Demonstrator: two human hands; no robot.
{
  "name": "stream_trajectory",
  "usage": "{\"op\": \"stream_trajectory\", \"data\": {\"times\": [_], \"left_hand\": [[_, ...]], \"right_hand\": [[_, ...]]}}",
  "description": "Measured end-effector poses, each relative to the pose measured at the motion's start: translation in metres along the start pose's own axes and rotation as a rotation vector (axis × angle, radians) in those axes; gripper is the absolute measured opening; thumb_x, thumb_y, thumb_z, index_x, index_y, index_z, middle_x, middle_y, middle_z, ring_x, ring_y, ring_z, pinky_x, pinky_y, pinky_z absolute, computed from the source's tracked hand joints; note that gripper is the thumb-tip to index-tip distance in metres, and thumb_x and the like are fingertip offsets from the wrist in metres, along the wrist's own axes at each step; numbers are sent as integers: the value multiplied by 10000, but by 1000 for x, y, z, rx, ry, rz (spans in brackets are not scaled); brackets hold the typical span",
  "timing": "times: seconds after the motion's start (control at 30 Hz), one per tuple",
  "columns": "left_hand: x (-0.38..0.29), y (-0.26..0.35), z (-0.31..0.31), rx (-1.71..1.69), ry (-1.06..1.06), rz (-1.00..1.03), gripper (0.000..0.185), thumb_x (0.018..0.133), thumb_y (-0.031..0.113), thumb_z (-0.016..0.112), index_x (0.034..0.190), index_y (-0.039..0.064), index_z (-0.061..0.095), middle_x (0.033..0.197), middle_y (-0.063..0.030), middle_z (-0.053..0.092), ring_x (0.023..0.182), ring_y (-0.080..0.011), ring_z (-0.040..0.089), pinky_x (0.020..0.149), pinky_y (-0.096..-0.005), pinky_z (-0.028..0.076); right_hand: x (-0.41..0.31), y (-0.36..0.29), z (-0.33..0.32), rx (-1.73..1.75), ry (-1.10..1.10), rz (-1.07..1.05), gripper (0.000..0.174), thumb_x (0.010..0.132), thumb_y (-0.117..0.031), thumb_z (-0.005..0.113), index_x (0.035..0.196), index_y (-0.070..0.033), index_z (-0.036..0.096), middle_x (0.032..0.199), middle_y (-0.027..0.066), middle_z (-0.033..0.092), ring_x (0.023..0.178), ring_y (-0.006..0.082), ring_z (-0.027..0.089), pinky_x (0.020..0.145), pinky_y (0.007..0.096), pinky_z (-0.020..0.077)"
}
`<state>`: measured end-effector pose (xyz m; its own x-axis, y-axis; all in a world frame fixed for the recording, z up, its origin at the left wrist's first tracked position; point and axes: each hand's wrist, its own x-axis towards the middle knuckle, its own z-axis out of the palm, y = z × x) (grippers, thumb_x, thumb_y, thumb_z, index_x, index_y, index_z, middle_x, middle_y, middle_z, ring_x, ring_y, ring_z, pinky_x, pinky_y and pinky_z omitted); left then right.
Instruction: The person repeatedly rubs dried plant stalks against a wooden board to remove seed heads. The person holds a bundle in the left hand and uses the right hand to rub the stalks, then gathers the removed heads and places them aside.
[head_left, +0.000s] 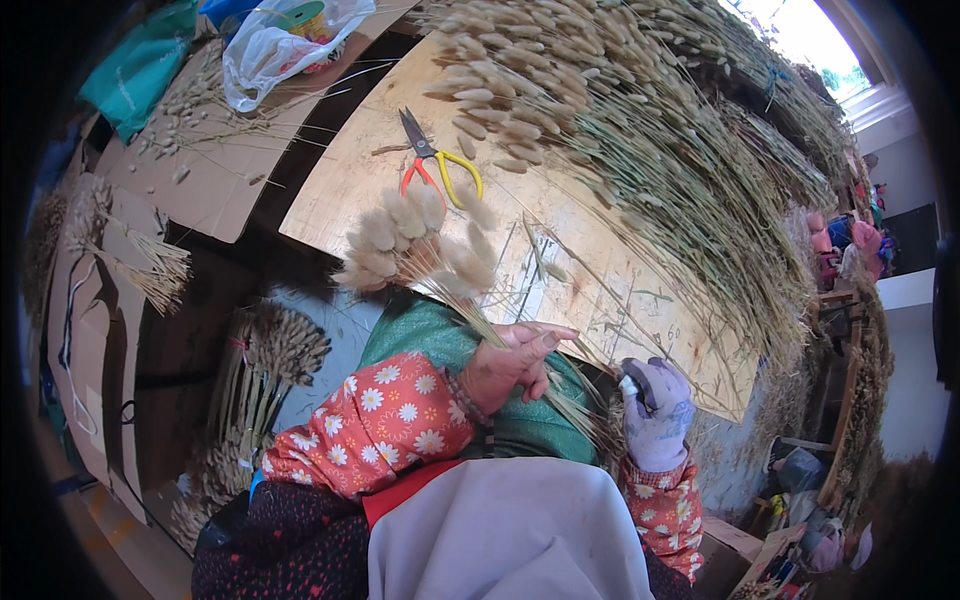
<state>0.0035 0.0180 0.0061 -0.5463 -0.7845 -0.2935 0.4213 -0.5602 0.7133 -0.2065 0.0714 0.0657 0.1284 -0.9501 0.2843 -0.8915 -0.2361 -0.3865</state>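
My bare left hand (516, 364) is closed around the stems of a small bunch of dried bunny-tail grass (420, 240). The fluffy heads point away to the upper left, and the stem ends (577, 409) come out below the hand over a green cloth (409, 330) on my lap. My right hand (658, 411), in a pale purple knit glove, has its fingers curled at the near edge of the plywood board (337, 187). Thin stalks pass close to those fingertips; whether they grip one is hard to see. Scissors (431, 154) with red and yellow handles lie on the board.
A large heap of bunny-tail grass (637, 150) covers the board's far right. Tied bundles (270, 352) stand at lower left, and another bundle (150, 262) rests on cardboard. A white plastic bag (270, 52) and a teal bag (142, 71) lie at upper left.
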Motion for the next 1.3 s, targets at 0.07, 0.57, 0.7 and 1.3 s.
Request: {"op": "stream_trajectory", "data": {"times": [0.07, 0.57, 0.7, 1.3], "left_hand": [[1, 0, 1, -4, -1, -3, 452, 946, 312, 569, 1190, -68, 564, 498, 17, 352, 415, -121, 423, 449, -276, 400], [1, -4, -5, -12, 28, -20, 417, 952, 331, 548, 1179, -17, 589, 517, 36, 345, 453, -109, 457, 482, -249, 403], [1, -4, -4, -7, 3, -21, 427, 953, 333, 546, 1192, -18, 584, 518, 38, 343, 454, -107, 457, 484, -247, 401], [-3, 1, 1, 30, 10, -22, 438, 955, 332, 549, 1202, -28, 574, 509, 34, 332, 439, -111, 463, 474, -241, 393]], "right_hand": [[-4, 4, 2, -23, -22, 5, 268, 742, -23, 632, 1003, -84, 648, 906, 109, 662, 912, 333, 599, 918, 426, 424], [6, 78, -123, 191, 819, 246, 237, 934, -27, 518, 1148, 17, 611, 1076, 125, 653, 933, 183, 620, 871, 279, 495], [-1, 78, -135, -48, 929, 228, 230, 912, -46, 575, 1129, 7, 629, 1070, 135, 665, 922, 193, 635, 832, 291, 530], [-20, 16, 14, 33, -59, 14, 271, 739, -47, 640, 1005, -95, 643, 833, 103, 630, 802, 316, 579, 769, 411, 449]]}}
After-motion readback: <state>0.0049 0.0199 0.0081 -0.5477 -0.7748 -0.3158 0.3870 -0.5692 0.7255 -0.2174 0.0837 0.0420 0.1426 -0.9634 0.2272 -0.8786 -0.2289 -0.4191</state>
